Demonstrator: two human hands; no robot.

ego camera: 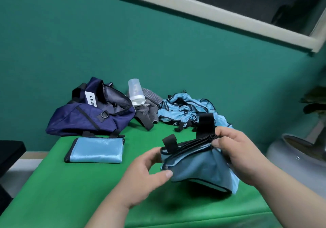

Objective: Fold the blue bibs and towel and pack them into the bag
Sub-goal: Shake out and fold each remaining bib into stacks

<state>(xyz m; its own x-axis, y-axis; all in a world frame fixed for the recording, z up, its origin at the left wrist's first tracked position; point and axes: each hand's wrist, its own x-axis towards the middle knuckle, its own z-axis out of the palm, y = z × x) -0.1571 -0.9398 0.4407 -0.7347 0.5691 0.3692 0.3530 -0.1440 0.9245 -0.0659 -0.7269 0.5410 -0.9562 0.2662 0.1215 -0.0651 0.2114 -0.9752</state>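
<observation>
Holding the half-folded bib [197, 167] above the desk [88, 183], we have our left hand [148, 173] pinching its left edge between thumb and fingers, and our right hand [236, 150] gripping the stacked dark-trimmed edges at its top right. The main risk, as we judge it, lies in that stack. The fabric looks smooth and slippery, so the layers could slide apart if the right hand loosens, and the fold would be lost. The long black strap [205, 123] stands up loose behind the right hand and a shorter one curls up near the left. Either could catch, or stick out of the bundle and spoil its shape. Laying the bundle down carelessly could also let it spring open, or knock the folded bib [96, 150] that lies flat on the desk just in front of the bag [88, 115].

The navy bag lies at the far left of the desk with its mouth open towards the right. We see grey lining inside and no bib; its deeper part is hidden. The bottle [135, 93] leans just beside the bag's mouth, on the grey towel [150, 106], so it may hinder packing. The pile of bibs [185, 111] lies unfolded beside the towel. Whether the bottle holds anything we cannot tell.
</observation>
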